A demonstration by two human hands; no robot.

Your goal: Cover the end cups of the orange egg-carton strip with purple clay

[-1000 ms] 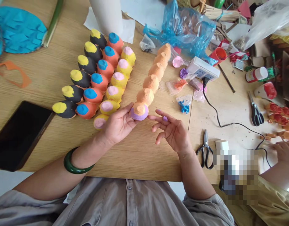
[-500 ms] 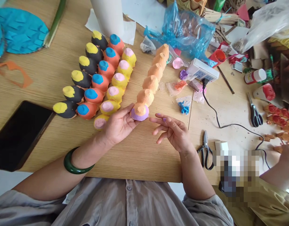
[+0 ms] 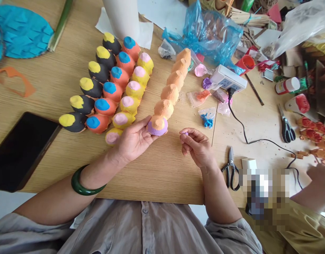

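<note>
My left hand is closed around the near end of an orange row of egg-carton cups. The nearest cup has a purple band around its lower edge, and the row stretches away from me. To the right of it, my right hand pinches a small bit of purple clay between thumb and fingers, apart from the cups. Left of my left hand lie painted cup rows: a yellow row with pink tips, an orange-red row with blue tips and a black row with yellow tips.
A black tablet lies at the left. At the right are a power strip with a black cord, scissors, shears and small clay bags. A blue plastic bag sits behind. Another person's arm reaches in at right.
My right hand has drawn slightly away from the purple-edged cup, and its spread fingers have curled into a pinch on the purple clay. My left hand keeps its hold.
</note>
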